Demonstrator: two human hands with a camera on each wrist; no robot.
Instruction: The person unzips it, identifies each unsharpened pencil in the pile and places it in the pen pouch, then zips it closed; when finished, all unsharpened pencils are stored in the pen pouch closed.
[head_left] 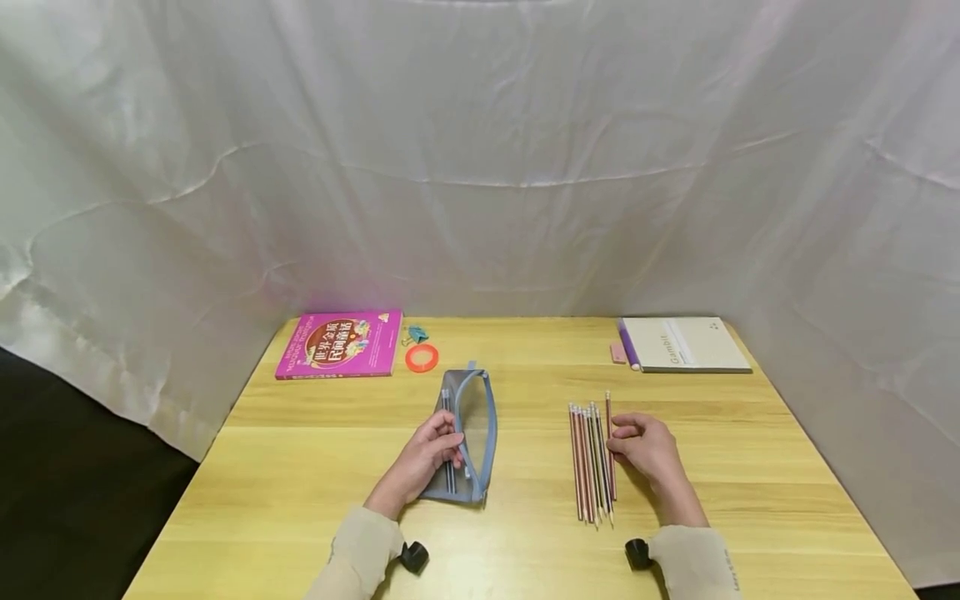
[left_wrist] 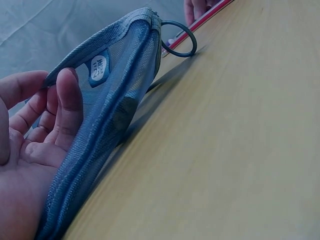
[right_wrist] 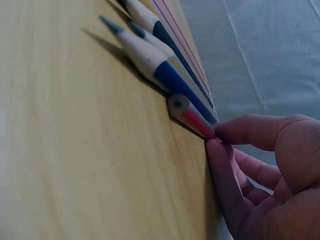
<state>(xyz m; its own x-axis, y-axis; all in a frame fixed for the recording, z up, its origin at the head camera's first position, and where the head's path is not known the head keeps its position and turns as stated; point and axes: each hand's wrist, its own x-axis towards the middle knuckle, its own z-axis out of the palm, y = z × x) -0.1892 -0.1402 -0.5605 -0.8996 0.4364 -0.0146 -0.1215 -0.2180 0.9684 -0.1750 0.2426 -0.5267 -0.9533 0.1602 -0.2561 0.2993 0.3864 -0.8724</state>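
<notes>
Nearest the person, two pale sleeves come in over the front edge of the wooden bench (head_left: 525,550), each with a small dark wrist camera whose body is only partly seen. The left hand (head_left: 423,462) lies on a grey-blue mesh pencil case (head_left: 468,442), its grip curled round the case's left edge with the thumb inside the open mouth; in the left wrist view the fingers fold over the fabric rim while the rest of the case runs out of frame at the bottom. The case lies lengthwise away from the person, its long axis running near to far, the zip ring at the far end. A couple of pencils show through the mesh, though how many are inside is hard to make out. To the right, well apart from the case, a row of pencils (head_left: 592,462) lies side by side, long axes also near to far, sharpened tips toward the person and eraser ends away. The right hand (head_left: 645,450) pinches the rightmost, red pencil (head_left: 610,442), fingertips closed on its shaft; the right wrist view shows this, with the tips blurred. Farther back sit an orange tape ring (head_left: 422,357), small clips beside it too small to identify, a magenta book (head_left: 341,344), a pink eraser (head_left: 617,352) and a notebook (head_left: 686,343), all before a white cloth backdrop (head_left: 480,158).
</notes>
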